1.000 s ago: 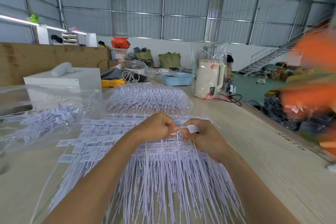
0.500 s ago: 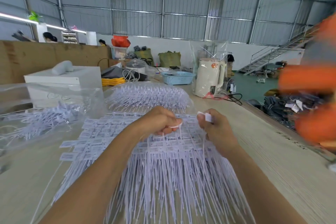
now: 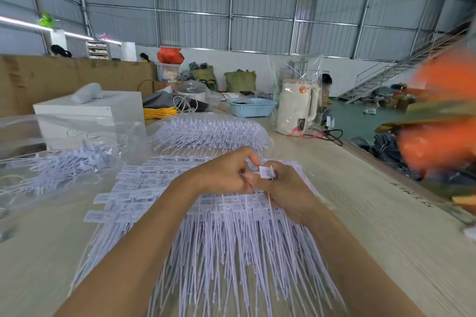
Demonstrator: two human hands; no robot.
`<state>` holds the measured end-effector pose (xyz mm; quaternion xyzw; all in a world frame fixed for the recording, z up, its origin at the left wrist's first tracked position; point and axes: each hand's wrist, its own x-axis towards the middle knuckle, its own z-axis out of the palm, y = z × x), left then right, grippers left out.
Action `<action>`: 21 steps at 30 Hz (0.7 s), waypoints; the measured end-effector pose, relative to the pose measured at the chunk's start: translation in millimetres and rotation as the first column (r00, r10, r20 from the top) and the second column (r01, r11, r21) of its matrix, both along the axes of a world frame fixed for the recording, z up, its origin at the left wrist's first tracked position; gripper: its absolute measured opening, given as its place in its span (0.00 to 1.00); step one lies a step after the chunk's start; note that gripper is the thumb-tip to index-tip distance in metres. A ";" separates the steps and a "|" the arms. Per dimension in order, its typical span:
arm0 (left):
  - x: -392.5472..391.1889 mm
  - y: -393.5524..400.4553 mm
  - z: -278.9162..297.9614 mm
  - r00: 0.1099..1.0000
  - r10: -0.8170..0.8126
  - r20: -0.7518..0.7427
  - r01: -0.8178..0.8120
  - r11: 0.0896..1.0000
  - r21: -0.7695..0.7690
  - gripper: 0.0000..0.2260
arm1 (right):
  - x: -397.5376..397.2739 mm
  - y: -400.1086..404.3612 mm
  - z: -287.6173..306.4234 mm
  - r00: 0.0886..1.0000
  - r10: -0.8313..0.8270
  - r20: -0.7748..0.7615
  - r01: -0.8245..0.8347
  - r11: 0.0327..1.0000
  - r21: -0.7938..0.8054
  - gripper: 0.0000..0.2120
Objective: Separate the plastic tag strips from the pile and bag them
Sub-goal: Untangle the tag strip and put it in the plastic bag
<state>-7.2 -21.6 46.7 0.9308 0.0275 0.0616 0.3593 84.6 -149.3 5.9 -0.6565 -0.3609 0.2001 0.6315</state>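
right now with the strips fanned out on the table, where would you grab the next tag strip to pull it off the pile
Probably by its flat label head, as the right hand does with the tag strip it pinches beside the left hand. In the pile the heads sit at the far end, wide and overlapping, while the thin tails run toward the person. Come from above at the far edge and pinch one head.

Desk [image 3: 360, 213] under my grip: pale matt wood-grain laminate. Tag strips [image 3: 231, 252] below my hands: thin white plastic, smooth, slight sheen. Bag [image 3: 77, 136] to my left: clear glossy film, crinkled.
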 end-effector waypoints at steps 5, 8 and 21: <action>1.2 11.0 -3.7 0.997 0.082 0.000 -0.082 0.997 0.000 0.10 | 3.2 -3.1 0.2 0.999 -0.017 -0.046 0.020 0.997 0.073 0.11; -1.4 14.9 -3.7 0.996 0.077 -0.043 -0.078 0.997 -0.011 0.11 | 2.3 -4.1 1.2 0.998 -0.005 -0.061 0.011 0.996 0.092 0.11; -4.3 15.0 -0.2 0.986 0.166 0.003 -0.162 0.966 -0.200 0.13 | -3.1 -3.9 5.5 0.979 -0.035 0.200 0.020 0.997 0.074 0.08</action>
